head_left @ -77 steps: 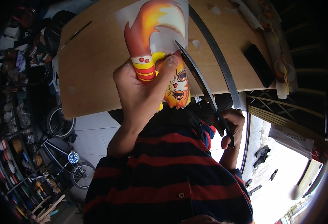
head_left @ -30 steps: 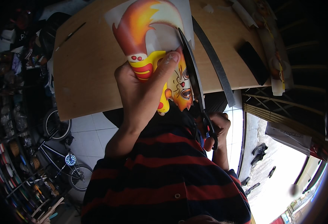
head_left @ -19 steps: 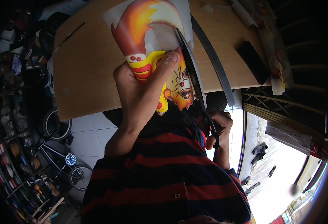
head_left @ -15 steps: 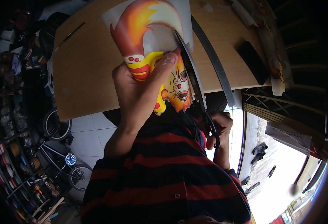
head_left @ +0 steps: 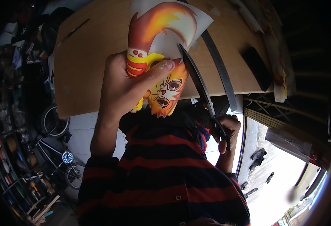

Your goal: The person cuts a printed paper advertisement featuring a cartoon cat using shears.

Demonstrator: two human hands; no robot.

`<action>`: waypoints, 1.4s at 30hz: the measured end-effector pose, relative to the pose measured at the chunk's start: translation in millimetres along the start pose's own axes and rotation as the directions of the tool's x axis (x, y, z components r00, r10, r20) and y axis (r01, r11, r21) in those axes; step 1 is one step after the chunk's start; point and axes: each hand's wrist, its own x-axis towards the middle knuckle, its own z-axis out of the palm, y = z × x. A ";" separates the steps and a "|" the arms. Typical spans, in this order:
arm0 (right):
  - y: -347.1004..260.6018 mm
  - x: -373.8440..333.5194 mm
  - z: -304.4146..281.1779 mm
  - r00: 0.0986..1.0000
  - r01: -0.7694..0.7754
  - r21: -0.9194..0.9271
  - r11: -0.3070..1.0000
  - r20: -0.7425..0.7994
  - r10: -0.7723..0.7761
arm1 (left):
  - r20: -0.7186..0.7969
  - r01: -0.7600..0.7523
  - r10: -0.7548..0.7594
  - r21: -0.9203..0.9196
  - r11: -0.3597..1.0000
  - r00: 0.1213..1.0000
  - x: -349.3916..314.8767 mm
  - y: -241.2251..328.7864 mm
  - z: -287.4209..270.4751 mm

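My left hand (head_left: 124, 83) grips a printed paper cutout (head_left: 154, 28) of an orange cartoon cat with a big bushy tail. The thumb presses on its front, beside the cat's face; the other fingers are behind and mostly hidden. White paper still surrounds the tail along its upper right and inner curve. Lower right, my right hand (head_left: 231, 128) has its fingers through the handles of long black scissors (head_left: 200, 81). Their tip lies at the white paper inside the tail's curve, close to the tail's end. Whether the blades are parted is hard to see.
Under the cutout is a brown wooden table (head_left: 82, 75). On it lie a long dark flat bar (head_left: 220, 67), a black phone-like slab (head_left: 256, 67) and a thin pen-like stick (head_left: 74, 31). Printed paper rolls (head_left: 279, 81) line the right edge. A bicycle (head_left: 61, 160) stands lower left.
My left hand has shifted left and turned the cutout, so its tail end leans further right and the face swings left. The scissors have moved slightly down and right.
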 end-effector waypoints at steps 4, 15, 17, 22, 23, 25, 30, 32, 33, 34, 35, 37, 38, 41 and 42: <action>-6.7 -1.9 -9.1 0.999 -0.051 -0.060 0.997 0.014 0.052 | 0.138 0.101 -0.123 0.152 0.983 0.983 5.6 10.2 -22.9; -13.4 1.1 -13.8 0.981 -0.044 -0.020 0.999 0.189 0.047 | 0.398 -0.005 -0.204 0.465 0.885 0.894 20.2 35.0 -44.2; -11.0 -0.4 -13.4 0.984 -0.014 -0.021 1.000 0.179 0.018 | 0.379 -0.022 -0.214 0.531 0.847 0.900 18.9 43.3 -42.0; -20.7 0.9 -9.2 0.979 -0.052 0.016 0.999 0.197 0.047 | 0.399 -0.106 -0.182 0.601 0.792 0.899 19.8 42.8 -40.9; -21.6 0.5 -9.9 0.975 -0.071 0.019 0.997 0.213 0.065 | 0.406 -0.100 -0.202 0.610 0.786 0.891 20.9 45.6 -40.4; -20.4 0.9 -8.8 0.979 -0.052 0.033 0.998 0.198 0.045 | 0.419 -0.076 -0.220 0.585 0.808 0.881 23.4 50.3 -38.2; -18.9 0.5 -4.3 0.989 -0.004 0.064 0.998 0.149 -0.006 | 0.414 -0.052 -0.185 0.498 0.866 0.891 24.8 52.4 -35.5; -21.5 1.0 -2.7 0.988 -0.014 0.078 0.997 0.152 0.002 | 0.418 -0.046 -0.197 0.504 0.863 0.887 25.6 53.1 -35.8; -21.3 0.4 -3.3 0.989 -0.026 0.061 0.998 0.149 0.017 | 0.419 -0.043 -0.202 0.507 0.861 0.885 26.0 53.6 -36.2; -20.5 -0.8 -4.0 0.989 -0.039 0.043 0.998 0.145 0.032 | 0.418 -0.068 -0.189 0.528 0.847 0.888 26.4 54.1 -36.3; -19.8 -1.2 -4.8 0.989 -0.052 0.025 0.998 0.140 0.048 | 0.418 -0.093 -0.176 0.548 0.831 0.891 26.7 54.6 -36.4; -19.1 -1.7 -6.8 0.987 -0.061 0.010 0.998 0.151 0.059 | 0.426 -0.106 -0.170 0.551 0.828 0.888 27.5 54.7 -35.7; -19.1 -1.8 -7.3 0.985 -0.066 0.003 0.998 0.157 0.064 | 0.432 -0.094 -0.177 0.535 0.840 0.884 27.7 54.4 -35.0; -20.9 1.0 -4.4 0.988 -0.050 -0.016 0.999 0.144 0.052 | 0.385 -0.104 -0.181 0.613 0.783 0.905 28.4 54.8 -35.5; -20.1 -0.7 -5.7 0.986 -0.081 -0.024 0.996 0.141 0.083 | 0.355 -0.111 -0.177 0.658 0.745 0.918 28.5 56.2 -37.2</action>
